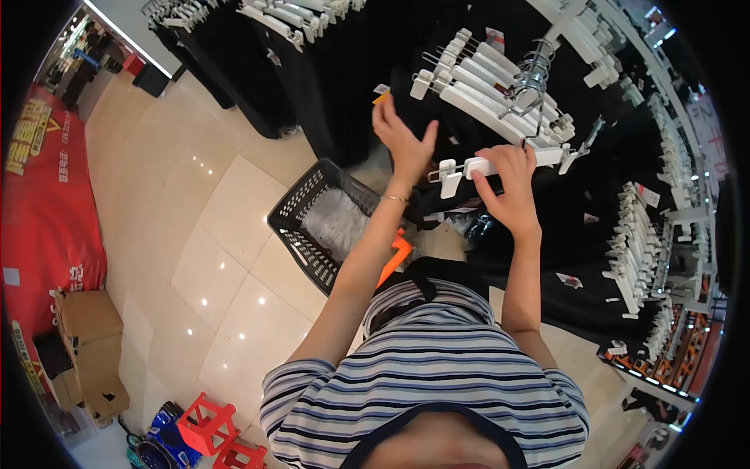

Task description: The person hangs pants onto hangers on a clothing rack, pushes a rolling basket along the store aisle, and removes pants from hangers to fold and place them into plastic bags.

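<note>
Reaches forward with left hand [405, 147], fingers loosely spread beside an orange-and-white tag [381, 95] (contact hard to tell); grips a white clip hanger [551, 157] in bent right hand [511, 181], at the near end of the hanger row [488, 94]. Visible far left: red banner [66, 227] with yellow Chinese characters.

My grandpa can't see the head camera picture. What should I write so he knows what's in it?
A right hand holds a white hanger among hanging black clothes, while the left hand is near a small tag. Below, a black basket sits on a shiny tiled floor.
</note>
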The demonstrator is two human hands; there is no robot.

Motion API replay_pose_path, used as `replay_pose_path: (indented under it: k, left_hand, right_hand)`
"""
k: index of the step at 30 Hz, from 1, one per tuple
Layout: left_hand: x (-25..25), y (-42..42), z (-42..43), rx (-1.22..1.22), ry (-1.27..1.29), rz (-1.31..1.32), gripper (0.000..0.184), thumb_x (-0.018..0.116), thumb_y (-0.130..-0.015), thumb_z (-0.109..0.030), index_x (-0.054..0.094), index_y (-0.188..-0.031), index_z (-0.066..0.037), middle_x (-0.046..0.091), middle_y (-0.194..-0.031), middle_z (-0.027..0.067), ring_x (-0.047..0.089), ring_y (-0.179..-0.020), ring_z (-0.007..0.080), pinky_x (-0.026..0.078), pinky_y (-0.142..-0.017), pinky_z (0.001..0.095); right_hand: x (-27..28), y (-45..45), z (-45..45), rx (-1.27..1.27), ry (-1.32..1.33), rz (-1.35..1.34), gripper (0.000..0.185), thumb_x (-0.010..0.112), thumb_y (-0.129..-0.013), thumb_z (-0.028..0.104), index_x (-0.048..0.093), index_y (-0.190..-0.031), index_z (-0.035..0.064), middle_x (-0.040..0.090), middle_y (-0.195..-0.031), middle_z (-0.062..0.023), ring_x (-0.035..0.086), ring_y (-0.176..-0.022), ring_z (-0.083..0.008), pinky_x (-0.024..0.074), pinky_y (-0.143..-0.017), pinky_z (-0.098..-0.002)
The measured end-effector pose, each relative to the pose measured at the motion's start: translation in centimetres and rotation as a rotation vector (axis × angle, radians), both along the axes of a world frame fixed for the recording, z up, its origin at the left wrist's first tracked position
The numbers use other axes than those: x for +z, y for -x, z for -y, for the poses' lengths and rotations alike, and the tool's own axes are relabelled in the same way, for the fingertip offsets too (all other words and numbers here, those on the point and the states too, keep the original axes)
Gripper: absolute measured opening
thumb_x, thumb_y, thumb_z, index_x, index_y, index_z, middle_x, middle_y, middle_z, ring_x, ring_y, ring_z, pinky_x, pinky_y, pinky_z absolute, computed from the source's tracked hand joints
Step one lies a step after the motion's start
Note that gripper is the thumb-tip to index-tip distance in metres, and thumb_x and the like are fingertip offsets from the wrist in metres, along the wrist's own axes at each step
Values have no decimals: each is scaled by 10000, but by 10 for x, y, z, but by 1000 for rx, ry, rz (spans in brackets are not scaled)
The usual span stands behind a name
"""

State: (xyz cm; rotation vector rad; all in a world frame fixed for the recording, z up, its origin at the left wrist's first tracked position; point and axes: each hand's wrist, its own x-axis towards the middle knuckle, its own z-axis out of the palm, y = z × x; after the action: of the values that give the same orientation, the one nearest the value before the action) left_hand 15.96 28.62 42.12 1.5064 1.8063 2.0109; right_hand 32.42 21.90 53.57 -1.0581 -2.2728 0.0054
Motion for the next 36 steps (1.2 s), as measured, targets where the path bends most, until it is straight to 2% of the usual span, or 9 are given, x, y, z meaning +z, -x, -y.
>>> replay_pose_path:
  k: [1,5,8,14,25,28,29,32,36]
  left_hand:
    - [-1,6,-6,12,32,8,925,757,-668,-223,212,-1380,5,344,-1293,240,335,-1191,401,272,-999,464]
    - [-45,35,-41,-311,72,207,449,690,-787,-267,535,-1053,61,594,-940,180,578,-896,290,435,-825,335]
    - [-48,51,-32,-564,205,415,429,611,-861,-278,528,-1153,26,614,-1000,110,562,-902,180,433,-820,306]
    - [-13,57,16,-1021,173,987,518,488,-934,-297,321,-1357,-50,447,-1290,53,424,-1151,149,334,-983,293]
    - [-13,71,-6,-940,116,261,1203,807,-634,-413,-18,-1435,-59,203,-1432,166,243,-1316,252,212,-1078,355]
    - [-29,66,-7,-805,123,213,972,761,-725,-207,102,-1422,-51,259,-1386,147,300,-1263,233,242,-1055,344]
    - [-43,67,-15,-799,137,341,720,668,-810,-103,227,-1375,-36,373,-1302,134,374,-1184,194,294,-1012,313]
    - [-42,67,-23,-656,162,465,395,580,-900,-139,414,-1229,2,528,-1140,88,467,-1036,133,374,-911,256]
    - [-17,68,-30,-687,166,409,303,559,-916,-152,489,-1168,1,573,-1089,57,505,-991,129,384,-892,254]
  right_hand:
    - [-1,1,0,0,-9,1,282,653,-770,177,581,-1026,83,531,-943,-57,506,-975,-236,194,-1014,-487]
    - [-5,9,-1,-51,-63,1,309,644,-783,183,580,-1068,83,533,-950,-53,506,-966,-232,208,-998,-485]
    - [-17,17,-8,-124,-137,-8,327,649,-789,199,581,-1084,77,533,-952,-56,507,-954,-231,220,-997,-496]
    - [-34,45,-31,-343,-212,-56,226,675,-740,176,599,-937,94,543,-907,-31,505,-929,-221,253,-945,-498]
    - [-36,63,-42,-391,-144,-217,155,682,-703,191,626,-836,134,558,-851,-4,513,-907,-204,261,-846,-444]
    - [-41,73,-52,-420,-148,-303,149,681,-706,200,632,-829,131,557,-832,-8,514,-881,-210,261,-835,-443]
    - [-43,76,-55,-442,-149,-325,156,683,-709,207,635,-837,131,555,-826,-9,509,-888,-215,258,-840,-443]
    - [-42,86,-59,-520,-177,-335,177,681,-740,206,640,-895,133,548,-828,11,507,-878,-190,237,-853,-405]
    - [-33,75,-42,-348,-163,-399,272,646,-778,146,599,-1040,92,548,-1020,-76,486,-1027,-245,230,-980,-478]
